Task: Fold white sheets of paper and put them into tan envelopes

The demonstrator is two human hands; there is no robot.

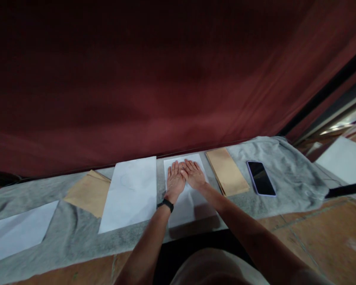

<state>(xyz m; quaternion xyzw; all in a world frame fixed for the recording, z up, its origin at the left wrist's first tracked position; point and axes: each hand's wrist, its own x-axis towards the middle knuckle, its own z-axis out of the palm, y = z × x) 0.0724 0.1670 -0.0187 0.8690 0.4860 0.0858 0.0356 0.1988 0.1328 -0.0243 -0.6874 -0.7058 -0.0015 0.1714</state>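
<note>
Centre sheet (landmark): plain white paper [178,209], rectangular, lying flat directly under both hands; its near end is in shadow.
Left hand: the left hand [175,182] is palm down on the landmark, open flat, fingers extended away from the body, gripping nothing.
Right hand: the right hand [194,173] lies likewise on the landmark, open and flat, fingers angled slightly leftward, with hold of nothing; the hands meet at the thumbs.
Forearms: both reach forward from the near side of the landmark, converging toward it; a black wristband [167,204] encircles the left wrist.
Marked sheet: a broad white sheet [130,194], just left of the landmark, bears faint lines, too pale to read.
Brown paper, left: overlapping tan pieces [90,192], beyond the marked sheet from the landmark.
Outer sheet: smooth white paper [20,229], farthest left of the landmark.
Brown paper, right: a neat, layered rectangular stack [228,170], just right of the landmark.
Smartphone: dark-screened, lilac-edged slab [261,178], right of that stack.
Support: wrinkled grey plush cloth [284,152] beneath the landmark.
Backdrop: dark red surface [166,87], beyond the landmark.
</note>
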